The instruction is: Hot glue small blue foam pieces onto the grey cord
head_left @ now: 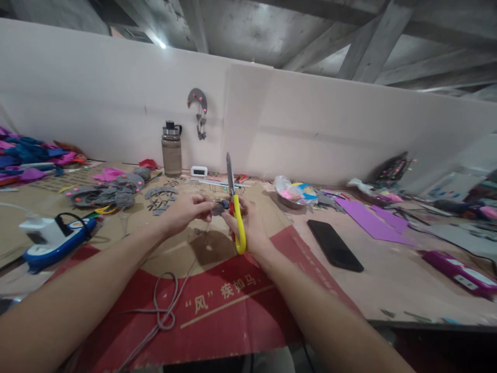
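My left hand is closed in a pinch on a small dark grey piece, possibly felt. My right hand is closed around scissors with yellow and red handles, their blades pointing up. The fingertips of my right hand also reach the small piece, whose exact shape is too blurred to tell. A thin grey cord lies looped on the cardboard and runs up toward my hands. Left of the piece, grey cut shapes and short dark strips lie on the board.
A water bottle and a small white clock stand near the wall. To the right lie a black phone, purple sheets and a bowl with bags. On the left sit a blue power strip and grey pinned pieces.
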`<state>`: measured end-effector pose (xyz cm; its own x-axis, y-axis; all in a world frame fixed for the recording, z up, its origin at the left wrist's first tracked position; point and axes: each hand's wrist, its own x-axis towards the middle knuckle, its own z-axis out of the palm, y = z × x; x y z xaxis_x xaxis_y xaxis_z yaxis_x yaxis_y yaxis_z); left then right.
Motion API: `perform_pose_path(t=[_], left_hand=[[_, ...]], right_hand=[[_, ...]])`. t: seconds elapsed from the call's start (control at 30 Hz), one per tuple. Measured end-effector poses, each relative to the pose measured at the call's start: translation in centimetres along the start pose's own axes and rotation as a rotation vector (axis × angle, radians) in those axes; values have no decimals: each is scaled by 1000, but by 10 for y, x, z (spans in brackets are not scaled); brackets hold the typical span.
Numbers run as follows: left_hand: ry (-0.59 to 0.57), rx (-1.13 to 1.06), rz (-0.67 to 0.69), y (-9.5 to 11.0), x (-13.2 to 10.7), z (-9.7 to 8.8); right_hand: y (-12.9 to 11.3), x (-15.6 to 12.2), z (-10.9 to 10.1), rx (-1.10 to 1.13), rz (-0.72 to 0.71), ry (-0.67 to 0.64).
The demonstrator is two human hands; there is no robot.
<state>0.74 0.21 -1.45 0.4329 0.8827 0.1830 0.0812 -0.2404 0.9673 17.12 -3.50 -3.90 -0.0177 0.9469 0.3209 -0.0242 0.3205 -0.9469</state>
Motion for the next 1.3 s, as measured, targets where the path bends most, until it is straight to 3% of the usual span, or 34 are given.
perform_pose_path(t=[0.13, 0.4, 0.5, 0.6, 0.83, 1.3], left_hand=[[-41, -260, -32, 0, -1, 8], [-20, -189, 68, -3, -2, 18], [-6, -188, 79, -5, -1, 20], [-4, -118, 88, -10, 0, 18], [29, 269, 3, -17, 1, 6], [129, -26, 78, -7, 0, 19]], right_hand=[[6, 3, 3, 164, 26, 43], [-1, 0, 2, 83, -9, 153], [0, 0, 4, 115, -29, 132], [3, 1, 4, 170, -47, 123], [2, 5, -1, 236, -64, 228], [-3, -4, 11, 204, 6, 132]])
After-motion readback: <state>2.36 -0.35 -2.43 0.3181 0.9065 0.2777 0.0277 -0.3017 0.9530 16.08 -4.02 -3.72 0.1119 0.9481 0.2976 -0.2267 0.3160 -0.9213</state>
